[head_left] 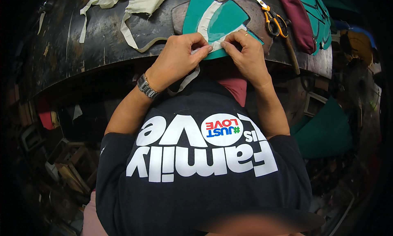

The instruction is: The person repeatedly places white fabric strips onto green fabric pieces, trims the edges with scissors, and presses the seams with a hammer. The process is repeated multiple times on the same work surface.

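Observation:
Both hands meet at the near edge of a dark worn worktable [102, 39]. My left hand [180, 56], with a metal watch on the wrist, pinches a pale strip [204, 25] where it crosses a teal cut piece [223, 17]. My right hand [245, 56], wearing a ring, presses thumb and fingertips onto the same strip and the teal piece's near edge. A loose end of the strip hangs below the table edge under my left hand. The teal piece lies flat on a brownish pad.
Orange-handled scissors [272, 17] lie at the back right, beside a maroon pouch-like piece [299, 21] and more teal cut pieces [317, 15]. Cream fabric scraps [135, 7] lie at the back left. A teal cloth heap [327, 131] and wooden clutter sit below the table.

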Action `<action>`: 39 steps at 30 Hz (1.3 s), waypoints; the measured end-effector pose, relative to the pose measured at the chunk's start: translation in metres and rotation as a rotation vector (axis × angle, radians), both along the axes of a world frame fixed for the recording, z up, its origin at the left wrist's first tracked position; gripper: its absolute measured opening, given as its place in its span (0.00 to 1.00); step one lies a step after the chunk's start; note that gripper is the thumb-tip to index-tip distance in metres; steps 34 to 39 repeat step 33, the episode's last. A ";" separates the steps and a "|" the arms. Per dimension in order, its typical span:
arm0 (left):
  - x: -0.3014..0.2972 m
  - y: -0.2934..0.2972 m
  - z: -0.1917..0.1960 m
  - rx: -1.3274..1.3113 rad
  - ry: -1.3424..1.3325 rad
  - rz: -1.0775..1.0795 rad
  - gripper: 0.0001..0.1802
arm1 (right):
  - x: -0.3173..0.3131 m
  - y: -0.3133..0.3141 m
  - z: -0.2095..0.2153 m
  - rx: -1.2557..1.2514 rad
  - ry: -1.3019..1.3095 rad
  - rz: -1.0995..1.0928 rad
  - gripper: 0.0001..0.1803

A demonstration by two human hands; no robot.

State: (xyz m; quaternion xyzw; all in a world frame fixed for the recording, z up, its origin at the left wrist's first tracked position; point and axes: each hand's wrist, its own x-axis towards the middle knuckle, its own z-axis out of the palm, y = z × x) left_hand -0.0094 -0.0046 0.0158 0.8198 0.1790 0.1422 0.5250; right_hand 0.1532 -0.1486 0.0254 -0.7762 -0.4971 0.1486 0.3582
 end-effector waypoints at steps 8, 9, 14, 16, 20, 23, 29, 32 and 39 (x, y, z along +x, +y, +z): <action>0.003 0.002 -0.005 0.059 0.013 0.014 0.13 | -0.002 0.008 0.001 -0.056 -0.076 -0.044 0.09; 0.003 0.002 -0.005 0.064 0.018 0.016 0.13 | -0.002 0.008 0.002 -0.097 -0.057 -0.062 0.10; 0.004 0.002 -0.005 0.064 0.027 0.033 0.14 | -0.002 0.004 -0.001 0.072 -0.016 -0.071 0.09; 0.004 0.003 -0.005 0.068 0.024 0.037 0.14 | -0.004 0.001 -0.006 0.226 -0.077 -0.008 0.11; 0.005 0.003 -0.005 0.047 0.022 0.043 0.15 | -0.016 -0.019 -0.017 0.237 -0.216 0.067 0.24; 0.004 0.003 -0.004 -0.007 0.036 0.040 0.14 | -0.023 -0.031 -0.026 0.104 -0.405 0.114 0.35; -0.004 -0.007 -0.004 0.174 -0.098 0.065 0.10 | -0.031 -0.039 -0.040 -0.049 -0.499 0.123 0.42; -0.004 -0.008 -0.006 0.208 -0.113 0.097 0.10 | -0.032 -0.039 -0.041 -0.082 -0.516 0.127 0.42; -0.004 -0.008 -0.007 0.207 -0.124 0.096 0.10 | -0.031 -0.039 -0.041 -0.099 -0.525 0.132 0.41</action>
